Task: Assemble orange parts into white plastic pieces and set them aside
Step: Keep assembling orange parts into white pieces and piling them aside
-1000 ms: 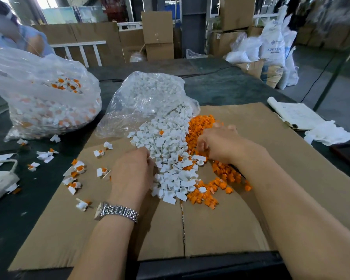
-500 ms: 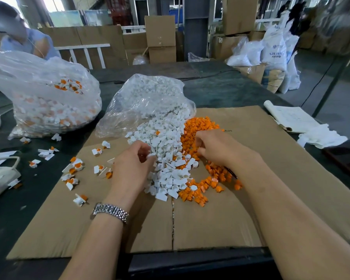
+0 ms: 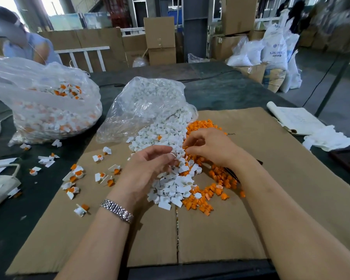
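A: So, where are the hands?
B: Both raised over the white pieces [image 3: 170, 158] on the cardboard [image 3: 271, 178]. Left hand [image 3: 148, 168] pinches a white piece; right hand [image 3: 208, 146] pinches an orange part.
A: And the orange parts [image 3: 216, 186]?
B: Heaped just beside the white pieces.

Small white moulded plastic pieces [image 3: 166, 178] lie heaped on the cardboard; small orange plastic inserts [image 3: 216, 180] lie piled touching their right edge.

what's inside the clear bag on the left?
The clear bag holds white pieces with orange parts fitted; the ones near its open top show clearly. Deeper ones blur behind the plastic, and the bottom is hidden.
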Demonstrator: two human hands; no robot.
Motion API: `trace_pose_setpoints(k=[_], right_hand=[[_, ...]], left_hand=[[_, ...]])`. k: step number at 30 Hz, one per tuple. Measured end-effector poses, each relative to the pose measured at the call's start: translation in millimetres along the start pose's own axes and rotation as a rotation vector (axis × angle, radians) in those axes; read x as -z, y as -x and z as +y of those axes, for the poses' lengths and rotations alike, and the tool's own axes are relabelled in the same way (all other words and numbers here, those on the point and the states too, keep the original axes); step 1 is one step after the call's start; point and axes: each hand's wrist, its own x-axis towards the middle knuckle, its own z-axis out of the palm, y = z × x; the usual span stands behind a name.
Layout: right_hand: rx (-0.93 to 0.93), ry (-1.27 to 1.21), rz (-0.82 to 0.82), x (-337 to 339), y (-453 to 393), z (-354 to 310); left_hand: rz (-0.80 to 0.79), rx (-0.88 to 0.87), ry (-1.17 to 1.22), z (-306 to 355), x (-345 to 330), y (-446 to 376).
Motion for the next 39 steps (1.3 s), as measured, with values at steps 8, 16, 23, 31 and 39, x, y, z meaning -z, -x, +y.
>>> trace_pose_setpoints(k=[8, 16, 23, 31, 39], right_hand=[[0.024, -0.530, 0.020, -0.2, 3.5, -13.5], [0.092, -0.326, 0.130, -16.8, 5.5, -23.7], [0.060, -0.261, 0.187, -22.3, -2.4, -26.8], [0.180, -0.392, 0.028, -12.5, 5.8, -10.1], [0.240, -0.269, 0.146, -23.7, 6.8, -11.2]], left_hand=[[-0.046, -0.008, 0.288, 4.2, 1.1, -4.6], [-0.036, -0.043, 0.336, 4.6, -1.8, -7.5], [0.012, -0.096, 0.322, 12.0, -5.1, -15.4], [-0.057, 0.007, 0.391, 0.8, 1.0, -14.3], [-0.017, -0.065, 0.297, -1.1, 1.6, -10.1]])
